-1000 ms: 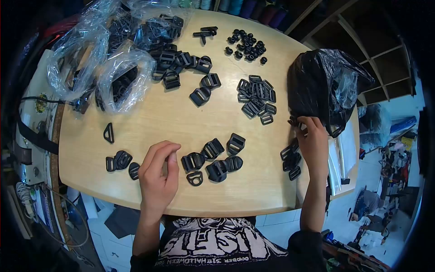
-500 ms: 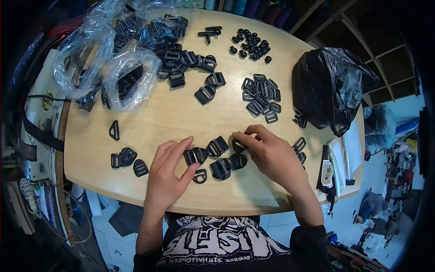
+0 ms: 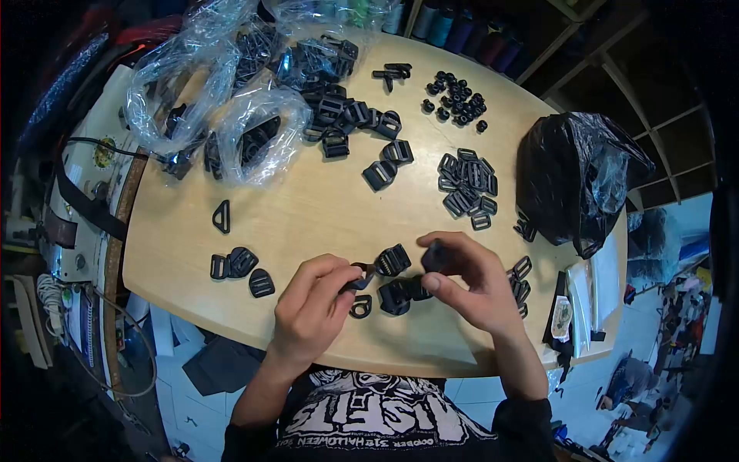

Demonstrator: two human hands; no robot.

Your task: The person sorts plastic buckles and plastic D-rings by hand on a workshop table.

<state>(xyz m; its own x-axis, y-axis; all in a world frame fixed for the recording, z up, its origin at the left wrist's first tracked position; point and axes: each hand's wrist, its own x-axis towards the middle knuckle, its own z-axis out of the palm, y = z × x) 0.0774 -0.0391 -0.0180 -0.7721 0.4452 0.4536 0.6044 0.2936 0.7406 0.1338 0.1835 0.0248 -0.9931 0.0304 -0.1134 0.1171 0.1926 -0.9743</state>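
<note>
My left hand (image 3: 317, 308) pinches a black buckle (image 3: 359, 279) above the table near its front edge. In the fingers of my right hand (image 3: 473, 285) is a dark buckle piece (image 3: 436, 256), tilted up off the wood. Between the hands lie a ridged black buckle (image 3: 393, 260) and a darker buckle (image 3: 394, 296), with another partly hidden beside it. A small black ring piece (image 3: 360, 306) rests just right of my left fingers. To the left lie a rounded buckle (image 3: 262, 282), a small group of buckles (image 3: 242, 262) and a triangular ring (image 3: 222, 216).
Clear plastic bags (image 3: 262, 138) of black parts fill the back left. Loose buckles (image 3: 335, 115), small round black parts (image 3: 459, 98) and slotted sliders (image 3: 467, 181) form separate piles. A black plastic bag (image 3: 566, 185) stands at the right, near clear packets (image 3: 585, 300).
Both hands have lifted, each with a black buckle piece now raised off the table. The whole view has shifted, so the table appears further right and slightly lower.
</note>
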